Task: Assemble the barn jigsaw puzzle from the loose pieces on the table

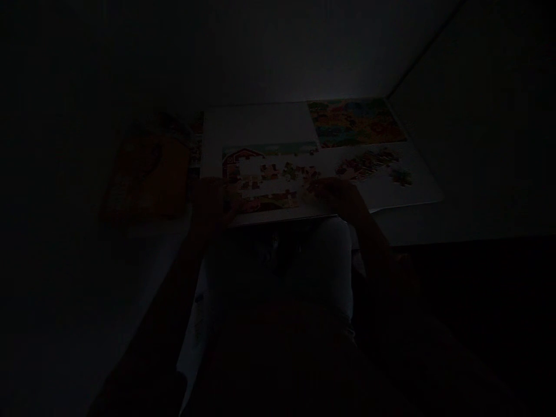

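Note:
The picture is very dark. A partly assembled jigsaw puzzle (269, 202) with a red barn in its upper left corner lies on a white board (256, 124). Loose puzzle pieces (289, 169) lie inside its frame. My left hand (212, 200) rests at the puzzle's left edge, thumb apart from the fingers, seemingly holding nothing. Over the right side of the puzzle, my right hand (339, 194) has its fingertips together among the pieces; whatever is between them is too dark to make out.
A colourful picture sheet (356, 120) lies at the board's back right. In front of it are a pile of puzzle pieces (367, 165) and a small separate cluster (400, 176). An orange bag-like item (147, 176) lies left of the board.

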Motion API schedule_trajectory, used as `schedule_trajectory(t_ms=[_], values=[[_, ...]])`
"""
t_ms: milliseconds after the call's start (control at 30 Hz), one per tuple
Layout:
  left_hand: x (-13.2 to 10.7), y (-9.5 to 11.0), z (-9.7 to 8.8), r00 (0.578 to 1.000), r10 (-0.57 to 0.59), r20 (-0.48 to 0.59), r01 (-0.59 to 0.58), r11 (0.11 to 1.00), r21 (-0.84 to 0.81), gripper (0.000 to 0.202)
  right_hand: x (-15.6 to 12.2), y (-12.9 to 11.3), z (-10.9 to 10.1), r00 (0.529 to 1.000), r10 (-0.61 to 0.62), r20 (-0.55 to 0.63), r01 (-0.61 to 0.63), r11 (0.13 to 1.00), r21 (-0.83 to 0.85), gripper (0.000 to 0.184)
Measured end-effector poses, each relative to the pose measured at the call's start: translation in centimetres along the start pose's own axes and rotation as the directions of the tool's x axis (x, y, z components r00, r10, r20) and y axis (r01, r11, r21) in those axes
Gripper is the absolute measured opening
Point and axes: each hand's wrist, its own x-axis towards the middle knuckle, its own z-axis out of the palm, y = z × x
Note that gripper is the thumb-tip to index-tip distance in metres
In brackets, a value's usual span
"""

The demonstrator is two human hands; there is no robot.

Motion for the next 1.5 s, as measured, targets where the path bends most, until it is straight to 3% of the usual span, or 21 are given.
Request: schedule_trajectory(t_ms=[100, 167, 267, 333, 467, 600, 900, 1133, 1500], values=[[-0.1, -0.1, 0.4, 1.000, 0.003, 0.018, -0.003, 1.000, 0.008, 0.065, 0.9, 0.3, 0.3, 0.992, -0.101, 0.076, 0.110, 0.986, -0.127, 0.048], [-0.3, 0.2, 0.5, 1.000, 0.008, 0.023, -0.009, 1.000, 0.011, 0.065, 0.9, 0.1, 0.8, 0.984, -0.172, 0.037, 0.176, 0.947, -0.269, 0.047], [-0.3, 0.4, 0.5, 1.000, 0.004, 0.009, -0.004, 1.000, 0.027, 0.063, -0.6, -0.5, 1.6, 0.970, -0.235, -0.054, 0.186, 0.872, -0.453, 0.041], [-0.4, 0.4, 0.5, 1.000, 0.006, 0.003, -0.006, 0.999, 0.037, 0.064, -2.3, -1.0, 2.3, 0.967, -0.253, -0.031, 0.204, 0.842, -0.499, 0.039], [-0.4, 0.5, 0.5, 1.000, 0.003, 0.023, -0.003, 1.000, 0.026, 0.067, -5.1, -1.4, 3.4, 0.955, -0.288, 0.073, 0.282, 0.805, -0.522, 0.043], [-0.3, 0.5, 0.5, 1.000, 0.012, 0.014, -0.012, 0.999, 0.031, 0.068, -6.0, -0.8, 3.5, 0.954, -0.282, 0.103, 0.293, 0.806, -0.514, 0.046], [-0.3, 0.3, 0.7, 1.000, 0.018, 0.016, -0.019, 0.999, 0.050, 0.069, -5.9, -0.4, 1.9, 0.961, -0.269, 0.060, 0.262, 0.825, -0.500, 0.053], [-0.3, 0.2, 0.8, 1.000, 0.022, 0.007, -0.023, 0.998, 0.066, 0.066, -6.0, -0.7, 2.7, 0.949, -0.283, 0.138, 0.311, 0.771, -0.555, 0.048], [-0.3, 0.4, 0.7, 1.000, 0.014, 0.013, -0.014, 0.999, 0.038, 0.066, -5.9, -0.6, 2.4, 0.952, -0.264, 0.154, 0.305, 0.783, -0.543, 0.050]])
